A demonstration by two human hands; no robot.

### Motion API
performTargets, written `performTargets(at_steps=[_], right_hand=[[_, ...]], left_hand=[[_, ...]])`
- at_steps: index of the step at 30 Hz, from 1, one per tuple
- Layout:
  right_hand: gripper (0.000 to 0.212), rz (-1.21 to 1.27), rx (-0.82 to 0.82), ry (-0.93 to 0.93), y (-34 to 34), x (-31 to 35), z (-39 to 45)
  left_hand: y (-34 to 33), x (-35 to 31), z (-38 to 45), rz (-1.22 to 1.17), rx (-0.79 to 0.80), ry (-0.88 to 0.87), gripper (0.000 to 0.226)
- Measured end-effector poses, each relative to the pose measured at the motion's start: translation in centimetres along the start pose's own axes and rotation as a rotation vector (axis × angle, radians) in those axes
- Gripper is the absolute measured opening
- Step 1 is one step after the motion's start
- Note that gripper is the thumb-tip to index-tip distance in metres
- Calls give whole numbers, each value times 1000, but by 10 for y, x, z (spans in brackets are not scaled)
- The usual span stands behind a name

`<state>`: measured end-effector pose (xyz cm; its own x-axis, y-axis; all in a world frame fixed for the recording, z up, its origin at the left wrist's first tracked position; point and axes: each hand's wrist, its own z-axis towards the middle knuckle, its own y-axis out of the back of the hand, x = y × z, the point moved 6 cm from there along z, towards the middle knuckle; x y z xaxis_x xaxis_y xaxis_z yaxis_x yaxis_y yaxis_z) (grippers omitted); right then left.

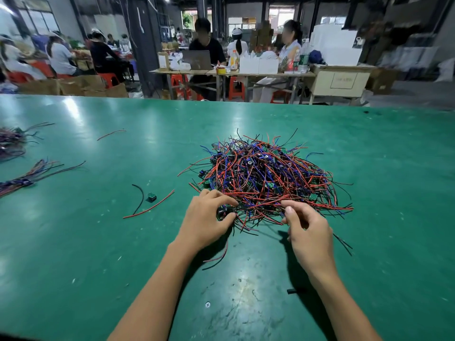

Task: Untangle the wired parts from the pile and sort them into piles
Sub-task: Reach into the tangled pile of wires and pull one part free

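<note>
Single head-worn wide-angle view, looking forward and down from above the near edge of the green worktop [369, 148], close over the tangled wire pile [266, 175] at centre, edges bowed by the lens, workshop visible beyond the far edge

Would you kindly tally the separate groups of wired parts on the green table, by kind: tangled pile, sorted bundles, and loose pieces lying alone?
Tangled pile, with both hands at its near edge: 1
Sorted bundles at the left edge: 2
Loose single wires lying apart: 3
Loose small board: 1
Total: 7
</note>
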<state>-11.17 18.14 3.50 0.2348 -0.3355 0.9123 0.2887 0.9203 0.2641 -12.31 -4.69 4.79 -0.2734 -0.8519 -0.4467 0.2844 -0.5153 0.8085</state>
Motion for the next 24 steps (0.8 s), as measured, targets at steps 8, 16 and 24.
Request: performTargets(at_steps=[8,16,24], right_hand=[[12,-436,-309,450,13,45,-21],[23,-188,247,319,-38,47,-20],[32,695,388,-457,-40,34,3]], left_hand=[[15,-19,2,-404,-283,-82,5],[22,-18,2,-933,-314,73,28],[15,-43,-2,-1205,9,13,29]])
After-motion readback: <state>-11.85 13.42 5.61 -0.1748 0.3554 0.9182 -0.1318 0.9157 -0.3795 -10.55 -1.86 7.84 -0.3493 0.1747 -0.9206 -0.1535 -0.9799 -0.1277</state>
